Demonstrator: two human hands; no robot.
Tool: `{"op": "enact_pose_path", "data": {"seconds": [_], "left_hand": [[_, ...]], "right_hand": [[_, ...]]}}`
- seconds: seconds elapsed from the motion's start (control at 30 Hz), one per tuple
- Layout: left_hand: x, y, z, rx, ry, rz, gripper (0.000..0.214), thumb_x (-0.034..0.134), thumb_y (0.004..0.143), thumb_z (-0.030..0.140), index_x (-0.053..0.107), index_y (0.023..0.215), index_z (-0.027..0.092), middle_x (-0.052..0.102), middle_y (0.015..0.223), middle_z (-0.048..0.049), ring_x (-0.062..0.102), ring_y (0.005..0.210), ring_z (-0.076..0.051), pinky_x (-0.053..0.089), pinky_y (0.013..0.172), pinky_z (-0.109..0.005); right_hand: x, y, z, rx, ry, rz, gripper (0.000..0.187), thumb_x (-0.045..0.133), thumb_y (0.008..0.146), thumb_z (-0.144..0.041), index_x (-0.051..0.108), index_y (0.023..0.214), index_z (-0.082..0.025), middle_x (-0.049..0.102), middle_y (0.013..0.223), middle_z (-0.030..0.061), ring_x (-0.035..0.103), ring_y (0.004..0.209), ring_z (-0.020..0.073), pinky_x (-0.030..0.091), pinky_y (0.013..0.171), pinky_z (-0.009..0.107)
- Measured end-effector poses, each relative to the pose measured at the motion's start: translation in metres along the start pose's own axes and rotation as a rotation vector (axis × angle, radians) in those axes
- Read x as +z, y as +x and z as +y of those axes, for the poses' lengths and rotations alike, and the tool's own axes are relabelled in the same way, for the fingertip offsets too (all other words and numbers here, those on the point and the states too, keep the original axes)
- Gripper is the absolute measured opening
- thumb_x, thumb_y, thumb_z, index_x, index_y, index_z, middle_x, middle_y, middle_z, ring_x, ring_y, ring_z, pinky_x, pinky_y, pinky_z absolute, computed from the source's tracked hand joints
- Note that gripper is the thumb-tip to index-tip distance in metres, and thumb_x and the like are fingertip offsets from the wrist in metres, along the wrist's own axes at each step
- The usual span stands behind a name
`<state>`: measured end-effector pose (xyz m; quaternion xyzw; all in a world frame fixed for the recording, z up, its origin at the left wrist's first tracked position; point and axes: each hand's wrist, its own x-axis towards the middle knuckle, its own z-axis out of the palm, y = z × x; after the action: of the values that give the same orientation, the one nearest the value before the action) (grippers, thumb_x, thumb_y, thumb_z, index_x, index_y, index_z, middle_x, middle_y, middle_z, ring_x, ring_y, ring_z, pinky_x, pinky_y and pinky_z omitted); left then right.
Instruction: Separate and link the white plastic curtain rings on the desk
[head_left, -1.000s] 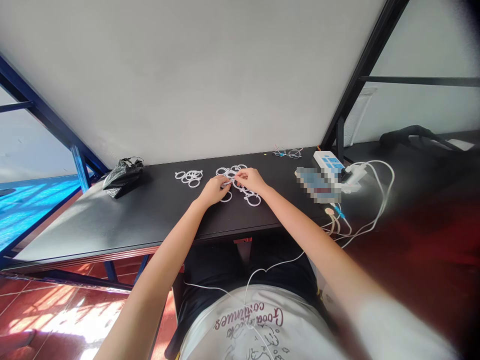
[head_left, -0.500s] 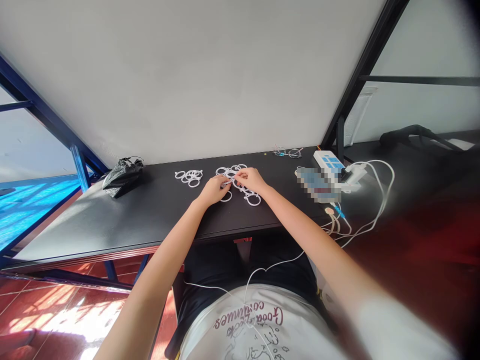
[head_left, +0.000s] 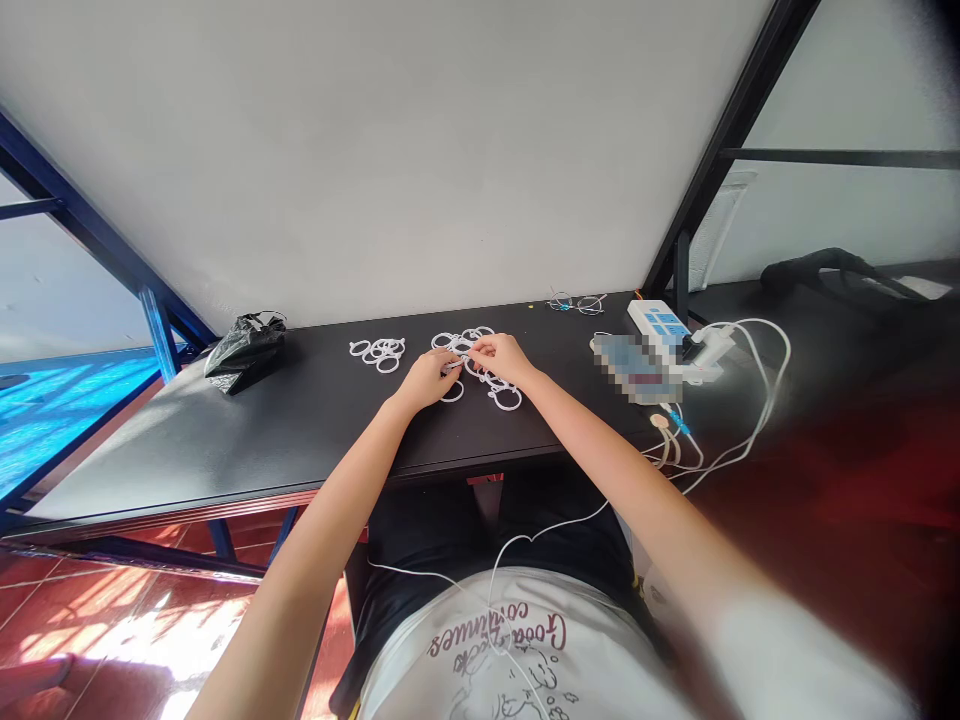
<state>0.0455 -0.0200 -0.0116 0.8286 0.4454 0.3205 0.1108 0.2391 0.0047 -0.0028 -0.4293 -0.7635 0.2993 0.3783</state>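
White plastic rings with small eyelets, like curtain rings, lie on the black table (head_left: 322, 420). My left hand (head_left: 433, 378) is closed on a white ring (head_left: 452, 393) at the near left of the larger pile (head_left: 476, 335). Close beside it, my right hand (head_left: 499, 357) pinches a white ring at the pile's middle; its fingertips cover most of that ring. More rings (head_left: 505, 399) spread below my right hand. A smaller group of rings (head_left: 379, 352) lies apart to the left.
A crumpled black plastic bag (head_left: 247, 352) sits at the table's left. Eyeglasses (head_left: 576, 303) lie near the wall. At the right are a power strip (head_left: 658, 325), a blurred-out phone (head_left: 637, 368) and looping white cables (head_left: 772, 385). A thin white cord (head_left: 555, 528) crosses my lap.
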Motion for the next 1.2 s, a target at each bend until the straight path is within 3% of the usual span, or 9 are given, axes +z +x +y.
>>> {"op": "enact_pose_path", "data": {"seconds": [1.2], "left_hand": [[0.0003,-0.0003,-0.0024,0.028,0.008,-0.002,0.019,0.051,0.087,0.026,0.068,0.085,0.019,0.065,0.086,-0.0058,0.059,0.08,-0.019,0.047,0.074,-0.031]], "right_hand": [[0.0017,0.0004,0.0011,0.008,0.017,0.0,0.015,0.058,0.082,-0.023,0.069,0.076,-0.015,0.07,0.064,0.0036,0.063,0.056,0.014,0.049,0.055,0.024]]}}
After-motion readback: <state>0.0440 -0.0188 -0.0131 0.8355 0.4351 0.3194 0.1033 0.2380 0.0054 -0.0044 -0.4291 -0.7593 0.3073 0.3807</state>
